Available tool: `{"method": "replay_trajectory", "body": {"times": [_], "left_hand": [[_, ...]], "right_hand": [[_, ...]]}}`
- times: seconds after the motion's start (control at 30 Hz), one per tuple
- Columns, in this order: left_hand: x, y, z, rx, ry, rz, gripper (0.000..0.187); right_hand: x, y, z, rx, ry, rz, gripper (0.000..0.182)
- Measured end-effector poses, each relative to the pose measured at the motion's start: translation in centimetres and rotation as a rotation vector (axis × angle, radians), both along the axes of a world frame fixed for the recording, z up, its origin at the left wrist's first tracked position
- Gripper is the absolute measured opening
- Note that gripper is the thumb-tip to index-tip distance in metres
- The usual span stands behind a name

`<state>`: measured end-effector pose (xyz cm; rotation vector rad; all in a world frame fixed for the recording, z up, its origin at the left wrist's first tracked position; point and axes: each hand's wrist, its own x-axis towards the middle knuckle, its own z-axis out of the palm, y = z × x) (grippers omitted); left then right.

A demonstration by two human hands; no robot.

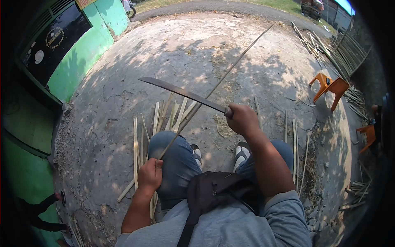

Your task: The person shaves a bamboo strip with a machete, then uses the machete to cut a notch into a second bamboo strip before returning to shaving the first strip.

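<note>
My left hand [149, 175] is closed round the near end of a long thin bamboo strip [238, 59], which slants away up and to the right past my knee. In my right hand [244, 119] is the handle of a machete [181, 92], its dark blade pointing left. The blade crosses over the bamboo strip in this view, not far in front of my right fist. Below the crossing, the strip passes over my left knee [170, 144]. Several pale split bamboo pieces [135, 144] lie on the ground beside my left leg.
More bamboo strips [295, 148] lie by my right leg. An orange plastic chair [329, 88] stands at the right, near bamboo poles [314, 45] and a slatted bamboo frame [349, 53]. A green wall [76, 66] runs along the left. Another person's legs [45, 206] show at lower left.
</note>
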<state>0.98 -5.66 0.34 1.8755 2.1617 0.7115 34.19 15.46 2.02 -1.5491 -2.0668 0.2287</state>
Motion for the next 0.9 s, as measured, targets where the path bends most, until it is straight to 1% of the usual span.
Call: {"method": "replay_trajectory", "body": {"times": [0.03, 0.13, 0.23, 0.33, 0.37, 0.47, 0.6, 0.7, 0.8, 0.9], "left_hand": [[0.0, 0.0, -0.2, 0.006, 0.010, 0.008, 0.048], [0.0, -0.1, -0.2, 0.014, 0.021, 0.010, 0.047], [0.2, 0.1, -0.1, 0.000, 0.014, 0.007, 0.047], [0.2, -0.1, -0.3, 0.005, 0.017, 0.001, 0.047], [0.1, 0.0, -0.3, 0.014, 0.020, -0.001, 0.047], [0.2, -0.4, -0.5, 0.037, 0.007, 0.013, 0.047], [0.3, -0.4, -0.7, 0.052, -0.003, 0.029, 0.047], [0.3, -0.3, -0.8, 0.063, 0.021, 0.022, 0.046], [0.5, -0.4, -0.9, 0.044, 0.025, 0.024, 0.046], [0.1, -0.4, -1.2, 0.045, 0.007, 0.016, 0.046]], "right_hand": [[0.4, 0.5, -0.1, 0.001, 0.029, -0.030, 0.022], [0.8, 0.0, 0.2, 0.006, -0.004, -0.015, 0.022], [0.2, -1.4, 0.4, -0.011, 0.029, 0.060, 0.020], [-0.6, -2.2, 0.5, -0.025, -0.040, 0.161, 0.016], [-0.6, -2.2, 0.6, 0.001, -0.055, 0.159, 0.015], [-0.1, -1.0, 0.4, 0.018, -0.021, 0.078, 0.023], [0.6, 0.5, 0.3, -0.014, 0.024, -0.033, 0.022], [1.0, -0.3, 0.4, -0.028, -0.013, 0.001, 0.020], [0.8, -0.9, 0.2, -0.009, -0.070, 0.130, 0.017], [1.6, -0.5, 1.5, 0.040, -0.166, 0.157, 0.016]]}}
